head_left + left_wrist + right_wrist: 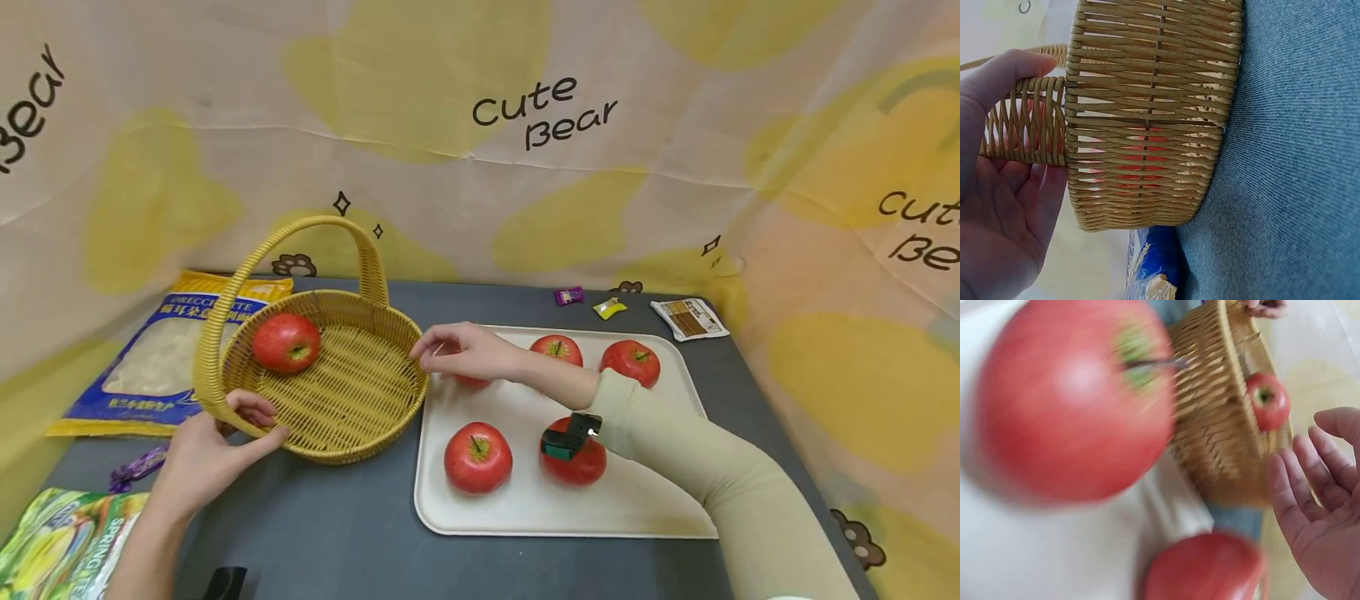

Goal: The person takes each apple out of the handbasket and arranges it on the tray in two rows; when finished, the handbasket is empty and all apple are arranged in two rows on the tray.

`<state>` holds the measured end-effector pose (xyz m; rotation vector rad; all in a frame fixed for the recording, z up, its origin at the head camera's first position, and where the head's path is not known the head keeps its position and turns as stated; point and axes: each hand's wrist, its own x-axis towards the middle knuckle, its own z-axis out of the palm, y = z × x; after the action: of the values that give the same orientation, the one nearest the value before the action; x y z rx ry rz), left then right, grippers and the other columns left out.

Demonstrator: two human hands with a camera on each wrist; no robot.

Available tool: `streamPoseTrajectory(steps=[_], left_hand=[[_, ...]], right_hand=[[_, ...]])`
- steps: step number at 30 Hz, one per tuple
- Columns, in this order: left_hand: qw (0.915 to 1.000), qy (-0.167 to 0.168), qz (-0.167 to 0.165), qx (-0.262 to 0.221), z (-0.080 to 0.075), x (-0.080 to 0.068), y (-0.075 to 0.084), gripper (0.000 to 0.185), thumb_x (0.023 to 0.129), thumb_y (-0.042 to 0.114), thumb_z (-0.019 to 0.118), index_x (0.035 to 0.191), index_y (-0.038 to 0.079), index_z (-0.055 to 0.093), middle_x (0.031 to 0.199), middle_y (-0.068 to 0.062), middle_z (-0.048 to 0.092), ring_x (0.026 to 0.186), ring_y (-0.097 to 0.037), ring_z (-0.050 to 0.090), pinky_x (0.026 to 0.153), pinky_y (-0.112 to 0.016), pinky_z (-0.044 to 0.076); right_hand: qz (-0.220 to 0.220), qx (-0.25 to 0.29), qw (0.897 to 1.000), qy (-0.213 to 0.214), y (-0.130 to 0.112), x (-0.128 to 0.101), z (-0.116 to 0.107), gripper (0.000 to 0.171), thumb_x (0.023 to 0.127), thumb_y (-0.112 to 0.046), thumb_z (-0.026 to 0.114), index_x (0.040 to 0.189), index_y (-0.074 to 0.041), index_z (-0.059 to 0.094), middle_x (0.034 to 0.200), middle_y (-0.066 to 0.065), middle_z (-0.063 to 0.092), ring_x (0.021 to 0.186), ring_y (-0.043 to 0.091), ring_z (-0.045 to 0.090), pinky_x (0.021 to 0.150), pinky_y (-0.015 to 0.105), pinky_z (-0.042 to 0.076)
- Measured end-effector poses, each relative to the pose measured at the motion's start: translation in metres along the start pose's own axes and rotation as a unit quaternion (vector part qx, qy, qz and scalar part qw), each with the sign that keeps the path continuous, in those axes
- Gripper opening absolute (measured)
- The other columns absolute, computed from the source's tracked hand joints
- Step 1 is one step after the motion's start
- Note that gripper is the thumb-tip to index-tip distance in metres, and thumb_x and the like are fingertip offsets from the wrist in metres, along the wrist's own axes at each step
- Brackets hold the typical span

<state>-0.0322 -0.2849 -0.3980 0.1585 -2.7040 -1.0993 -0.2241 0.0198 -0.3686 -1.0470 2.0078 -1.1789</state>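
Note:
My left hand (213, 450) grips the foot of the handle on a yellow woven basket (352, 442); in the left wrist view the thumb and fingers wrap around the handle strip (1025, 122). One red apple (286, 342) lies inside the basket, toward its left back. My right hand (468, 350) holds nothing, its fingers loosely bent at the basket's right rim. In the right wrist view that hand's palm (1325, 537) faces the basket. Beneath the right arm, a white tray (495, 521) carries several red apples (477, 458), one partly hidden behind the hand.
A blue and yellow pasta bag (150, 358) lies behind and left of the basket. At the near left are a purple wrapped candy (138, 467) and a green packet (67, 533). Small candies (610, 308) and a white-brown packet (688, 319) lie along the back, before a printed cloth wall.

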Motion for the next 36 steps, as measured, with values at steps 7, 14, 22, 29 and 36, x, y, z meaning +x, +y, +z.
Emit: streamPoseTrajectory(steps=[7, 14, 22, 29, 36], left_hand=[[1.0000, 0.004, 0.003, -0.003, 0.000, -0.001, 0.000, 0.030, 0.079, 0.024, 0.082, 0.098, 0.009, 0.064, 0.089, -0.001, 0.066, 0.080, -0.001, 0.057, 0.074, -0.020, 0.043], [1.0000, 0.001, 0.002, -0.003, 0.001, 0.000, 0.001, 0.029, 0.080, 0.025, 0.082, 0.098, 0.011, 0.063, 0.087, 0.001, 0.065, 0.080, -0.003, 0.057, 0.073, -0.022, 0.044], [1.0000, 0.007, 0.001, 0.002, 0.000, -0.002, 0.000, 0.028, 0.079, 0.025, 0.082, 0.097, 0.013, 0.063, 0.086, 0.002, 0.065, 0.080, -0.002, 0.058, 0.074, -0.021, 0.045], [0.9998, 0.013, 0.010, 0.009, 0.001, -0.004, -0.001, 0.027, 0.079, 0.025, 0.082, 0.095, 0.013, 0.064, 0.084, 0.004, 0.065, 0.077, -0.002, 0.058, 0.072, -0.024, 0.047], [0.9995, 0.022, 0.020, 0.010, 0.003, -0.003, -0.002, 0.027, 0.078, 0.024, 0.083, 0.094, 0.014, 0.064, 0.084, 0.002, 0.066, 0.076, -0.002, 0.058, 0.071, -0.023, 0.047]], right_hand=[[-0.029, -0.069, 0.997, 0.019, -0.024, 0.062, 0.029, 0.030, 0.093, -0.019, 0.066, 0.121, -0.011, 0.063, 0.108, 0.000, 0.065, 0.098, 0.008, 0.061, 0.083, 0.019, 0.048], [0.000, -0.114, 0.992, 0.047, -0.035, 0.116, 0.056, 0.042, 0.090, -0.033, 0.069, 0.126, -0.013, 0.061, 0.121, 0.001, 0.062, 0.099, 0.007, 0.060, 0.081, 0.016, 0.045], [0.092, -0.171, 0.978, 0.079, -0.041, 0.160, 0.083, 0.071, 0.085, -0.050, 0.070, 0.139, -0.010, 0.047, 0.129, 0.003, 0.055, 0.110, 0.011, 0.055, 0.082, 0.022, 0.046], [0.170, -0.136, 0.974, 0.069, -0.039, 0.175, 0.103, 0.083, 0.080, -0.059, 0.070, 0.138, -0.006, 0.043, 0.120, 0.004, 0.058, 0.094, 0.011, 0.057, 0.074, 0.021, 0.048], [0.179, -0.121, 0.971, 0.104, -0.035, 0.180, 0.115, 0.080, 0.076, -0.057, 0.075, 0.132, -0.007, 0.047, 0.113, 0.003, 0.061, 0.094, 0.012, 0.060, 0.078, 0.024, 0.049]])
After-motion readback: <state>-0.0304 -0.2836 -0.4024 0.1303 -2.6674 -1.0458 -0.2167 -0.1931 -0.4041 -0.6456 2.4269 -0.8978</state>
